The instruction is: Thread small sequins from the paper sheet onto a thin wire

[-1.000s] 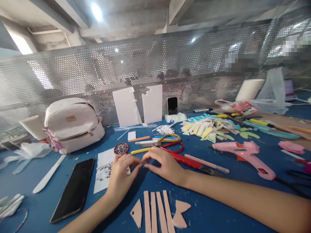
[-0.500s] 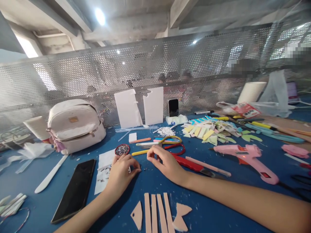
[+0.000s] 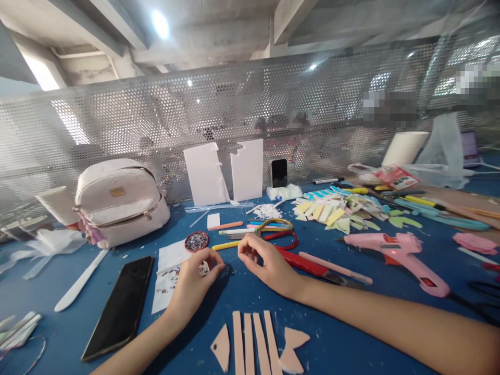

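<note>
My left hand [image 3: 197, 278] is over the edge of a white paper sheet [image 3: 162, 299] strewn with small dark bits. Its thumb and index finger are pinched together; anything between them is too small to make out. A small red-rimmed round dish [image 3: 196, 241] of glittery bits sits just beyond it. My right hand [image 3: 267, 263] is curled with fingertips together, beside the scissors [image 3: 279, 235]; what it holds, if anything, is hidden. A few dark specks [image 3: 230, 271] lie between the hands. Nearer me are several pale pink strips [image 3: 249, 344], a pink fish-head piece [image 3: 222, 348] and a tail-shaped piece [image 3: 292, 349].
A black phone [image 3: 119, 307] and white plastic knife [image 3: 80, 284] lie left, below a white backpack [image 3: 121, 203]. Rightward are a red-handled cutter [image 3: 302, 263], a pink glue gun [image 3: 398, 255] and a heap of paper scraps [image 3: 336, 211]. White boards [image 3: 207, 174] lean on the mesh partition.
My left hand has shifted slightly, uncovering more of the red-rimmed dish. The right hand stays nearly in place, its fingers still curled.
</note>
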Tool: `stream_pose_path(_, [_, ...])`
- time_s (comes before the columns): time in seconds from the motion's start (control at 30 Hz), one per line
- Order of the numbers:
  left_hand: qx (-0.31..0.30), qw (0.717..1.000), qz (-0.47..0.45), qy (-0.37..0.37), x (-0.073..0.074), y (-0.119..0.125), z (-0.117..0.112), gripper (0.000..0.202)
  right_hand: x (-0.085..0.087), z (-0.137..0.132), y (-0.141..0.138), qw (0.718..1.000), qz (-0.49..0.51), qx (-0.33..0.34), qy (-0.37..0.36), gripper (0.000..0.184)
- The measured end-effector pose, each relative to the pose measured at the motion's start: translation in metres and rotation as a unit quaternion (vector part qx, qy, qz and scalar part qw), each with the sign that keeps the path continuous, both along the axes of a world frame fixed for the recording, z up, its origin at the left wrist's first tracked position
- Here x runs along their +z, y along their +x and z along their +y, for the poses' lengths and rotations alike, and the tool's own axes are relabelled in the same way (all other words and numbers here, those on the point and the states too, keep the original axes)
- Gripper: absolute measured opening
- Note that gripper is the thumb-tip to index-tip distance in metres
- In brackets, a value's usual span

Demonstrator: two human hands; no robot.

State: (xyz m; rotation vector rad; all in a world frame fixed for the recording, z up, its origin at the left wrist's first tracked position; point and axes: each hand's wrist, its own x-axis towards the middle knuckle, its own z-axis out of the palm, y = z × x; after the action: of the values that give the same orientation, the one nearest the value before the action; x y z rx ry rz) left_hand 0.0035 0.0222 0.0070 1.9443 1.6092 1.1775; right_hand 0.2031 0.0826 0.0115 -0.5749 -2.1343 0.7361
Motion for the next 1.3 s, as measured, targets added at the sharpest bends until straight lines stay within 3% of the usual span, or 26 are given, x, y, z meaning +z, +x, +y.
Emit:
stream_pose_path(0.13, [-0.003,0.999,-0.036,0.01,-0.001,0.004,-0.004,0.002,0.0,0.0,0.0,1.0,0.001,0.012,0.004,0.011])
stream_pose_path(0.33, [-0.005,0.998,-0.06,0.021,-0.004,0.006,-0.007,0.014,0.0,-0.002,0.001,1.0,0.001,0.016,0.027,0.01])
stream_pose_path(1.3, [0.01,0.999,-0.041,0.032,-0.008,0.004,-0.011,0.016,0.001,-0.002,0.002,0.999,0.008,-0.005,0.05,0.011])
